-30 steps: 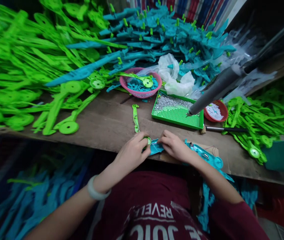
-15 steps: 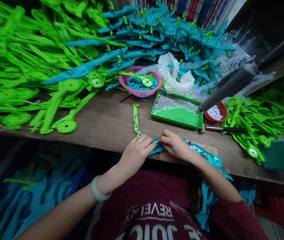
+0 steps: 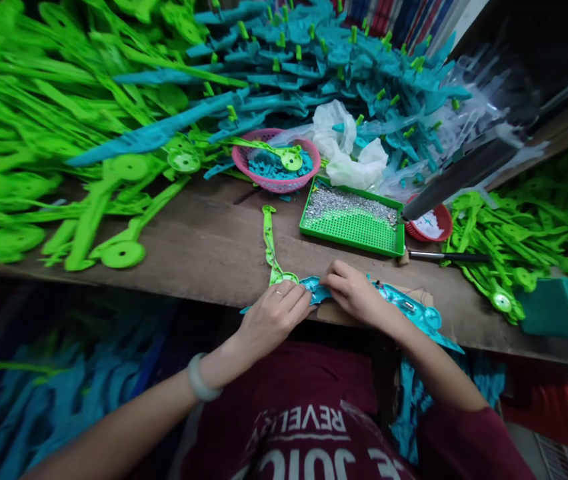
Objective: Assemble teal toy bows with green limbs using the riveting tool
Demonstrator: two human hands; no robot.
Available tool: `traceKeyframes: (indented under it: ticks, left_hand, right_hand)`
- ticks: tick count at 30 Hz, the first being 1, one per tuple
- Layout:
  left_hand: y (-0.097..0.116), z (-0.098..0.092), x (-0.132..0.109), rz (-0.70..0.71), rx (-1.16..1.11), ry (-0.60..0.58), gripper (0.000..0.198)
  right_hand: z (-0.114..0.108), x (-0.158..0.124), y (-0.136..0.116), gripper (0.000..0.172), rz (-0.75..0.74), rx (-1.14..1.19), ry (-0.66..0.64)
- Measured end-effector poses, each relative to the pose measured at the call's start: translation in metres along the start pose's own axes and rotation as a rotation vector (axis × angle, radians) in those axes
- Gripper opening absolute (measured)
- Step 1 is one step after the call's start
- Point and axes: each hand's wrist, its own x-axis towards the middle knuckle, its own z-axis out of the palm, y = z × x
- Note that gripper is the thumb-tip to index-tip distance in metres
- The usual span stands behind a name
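Observation:
A long blue plastic part [image 3: 315, 291] lies at the table's front edge, under both hands. My left hand [image 3: 280, 308] is closed on it, fingers together and pointing right. My right hand [image 3: 349, 289] pinches at the same part, a little to the right; its fingertips are partly hidden. Just beyond my left hand is a green plastic piece [image 3: 269, 245] with a thin wire along it, its near end partly covered. To the right, partly behind my right wrist, rests a blue shell [image 3: 409, 305] with small fittings inside.
A green tray [image 3: 351, 230] of small metal pieces stands beyond my hands, beside a pink basket [image 3: 276, 181] and a red basket [image 3: 445, 230]. Green parts [image 3: 19, 133] pile at left, blue parts [image 3: 314, 80] at the back. A dark grey tool [image 3: 459, 177] slants down toward the tray.
The view has shifted slightly. My left hand has moved a little down from the green piece, showing more of its round near end. Both hands stay at the blue part.

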Motion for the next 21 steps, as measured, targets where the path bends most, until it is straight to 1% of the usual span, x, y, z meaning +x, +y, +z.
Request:
traceKeyframes:
  ticks: [5, 10, 14, 16, 18, 21]
  left_hand:
    - [-0.002, 0.001, 0.001, 0.025, -0.011, 0.01, 0.015]
    - [-0.003, 0.001, 0.002, -0.056, -0.114, -0.016, 0.018]
    - [-0.004, 0.004, 0.0, -0.036, -0.121, -0.049, 0.02]
    - [-0.004, 0.005, 0.0, -0.037, -0.15, -0.076, 0.024]
    - [-0.004, 0.004, 0.001, -0.038, -0.158, -0.117, 0.033]
    - [-0.003, 0.001, 0.007, 0.006, -0.082, -0.176, 0.038]
  right_hand:
    - [-0.002, -0.002, 0.0, 0.029, -0.004, -0.091, -0.023]
    - [-0.008, -0.009, 0.004, 0.028, 0.034, -0.063, -0.004]
    - [-0.013, -0.021, 0.009, 0.028, 0.013, -0.064, 0.025]
    - [-0.013, -0.027, 0.011, 0.028, 0.002, -0.063, 0.039]
    - [-0.01, -0.032, 0.012, 0.028, -0.011, -0.076, 0.059]
    - [-0.004, -0.036, 0.013, 0.029, -0.02, -0.141, 0.105]
